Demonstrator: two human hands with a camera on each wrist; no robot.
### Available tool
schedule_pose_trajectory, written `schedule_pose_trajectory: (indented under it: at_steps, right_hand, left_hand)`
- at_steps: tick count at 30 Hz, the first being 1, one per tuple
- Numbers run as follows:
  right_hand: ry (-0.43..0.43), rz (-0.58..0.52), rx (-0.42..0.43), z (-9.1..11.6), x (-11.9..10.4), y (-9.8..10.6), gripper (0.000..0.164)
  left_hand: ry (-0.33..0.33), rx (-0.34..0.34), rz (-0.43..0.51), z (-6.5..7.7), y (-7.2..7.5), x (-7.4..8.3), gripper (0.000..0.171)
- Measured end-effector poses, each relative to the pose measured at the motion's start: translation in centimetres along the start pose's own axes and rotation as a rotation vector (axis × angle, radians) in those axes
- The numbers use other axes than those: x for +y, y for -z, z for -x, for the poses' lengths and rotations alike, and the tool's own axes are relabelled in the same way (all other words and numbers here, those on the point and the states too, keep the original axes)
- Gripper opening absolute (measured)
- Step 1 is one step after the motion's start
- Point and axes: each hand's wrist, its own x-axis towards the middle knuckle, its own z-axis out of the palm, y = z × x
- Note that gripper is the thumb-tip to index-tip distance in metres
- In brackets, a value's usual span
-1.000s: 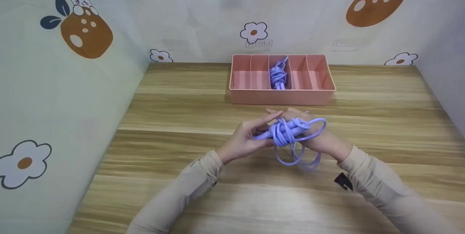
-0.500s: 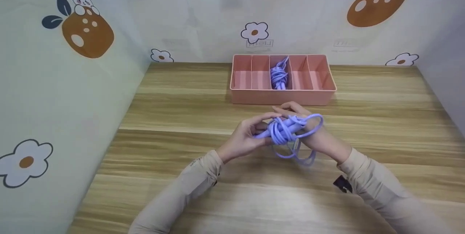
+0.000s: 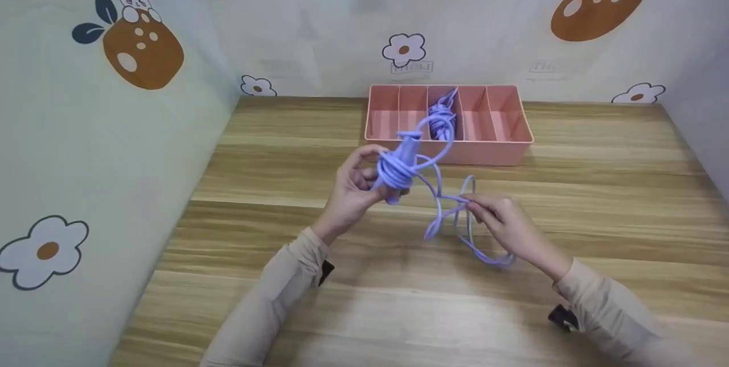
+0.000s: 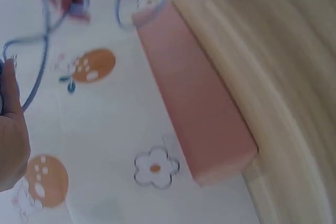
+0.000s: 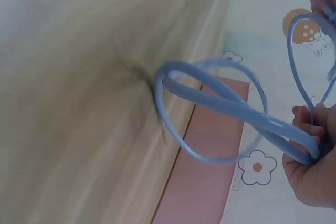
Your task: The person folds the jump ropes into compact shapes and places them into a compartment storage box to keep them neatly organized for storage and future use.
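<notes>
A lavender jump rope (image 3: pixel 401 162), its cord wound around its handles, is in my left hand (image 3: pixel 350 193), above the table in front of the box. My left fingers and thumb grip the wound bundle. Off to the right, my right hand (image 3: pixel 515 227) pinches the loose cord (image 3: pixel 453 199) between thumb and fingers, with loops hanging below it. In the right wrist view, doubled cord (image 5: pixel 226 106) runs out of the right hand (image 5: pixel 315 161). A second wound jump rope (image 3: pixel 441 119) lies in the middle compartment of the pink box, partly hidden by a cord loop.
The pink divided box (image 3: pixel 490 153) stands at the back of the wooden table (image 3: pixel 273 173), near the patterned back wall (image 3: pixel 319 36). A patterned side wall (image 3: pixel 142 156) borders the table on the left.
My hands have drawn apart: the left moved left and up with the wound bundle, the right moved right and down with the cord. The bundle now stands more upright, and loose cord stretches between them.
</notes>
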Motion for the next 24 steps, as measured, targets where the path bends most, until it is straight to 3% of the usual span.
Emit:
schedule_pose_trajectory:
  at_steps: [2,5,11,14,19,24]
  right_hand:
    - [-0.008,0.013,0.000,0.8,0.4,0.3,0.018]
    - [0.090,0.106,0.026,1.7,0.8,0.8,0.018]
    - [0.526,0.399,0.063,2.8,-0.7,1.1,0.021]
    - [0.655,0.539,0.091,2.6,-2.4,1.3,0.035]
    - [0.703,0.684,0.129,2.6,-4.3,2.6,0.042]
    - [0.638,0.702,0.204,3.2,-5.4,3.5,0.045]
  left_hand:
    - [-0.005,0.056,-0.016,-0.2,0.6,0.4,0.046]
    - [0.012,0.117,-0.095,-0.3,1.3,0.4,0.046]
    - [0.072,0.330,-0.202,-0.5,2.0,-1.1,0.044]
    - [0.100,0.414,-0.289,-0.7,2.0,-1.4,0.043]
    - [0.099,0.465,-0.611,-1.0,2.3,-1.4,0.042]
    - [0.015,0.505,-0.888,-1.3,2.3,-1.2,0.039]
